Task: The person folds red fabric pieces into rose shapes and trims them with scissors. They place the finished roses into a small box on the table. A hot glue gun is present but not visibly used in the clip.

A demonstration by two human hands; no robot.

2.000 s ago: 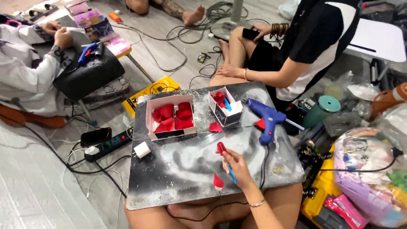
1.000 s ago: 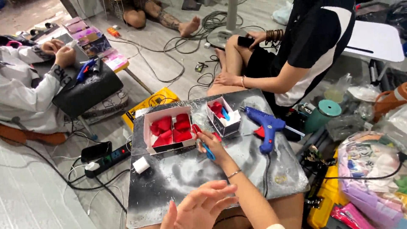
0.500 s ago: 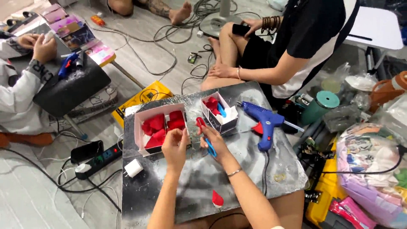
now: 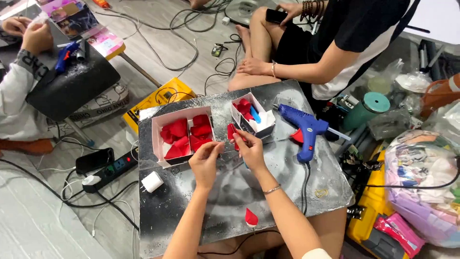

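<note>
both hands (image 4: 227, 156) pinch a red petal (image 4: 232, 133) beside the petal box (image 4: 158, 139).

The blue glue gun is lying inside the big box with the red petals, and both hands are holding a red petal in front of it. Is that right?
Not quite. The head view shows the blue glue gun lying on the grey board, right of the small box, not inside the big box. The rest holds: the left hand and right hand meet at a red petal in front of it.
</note>
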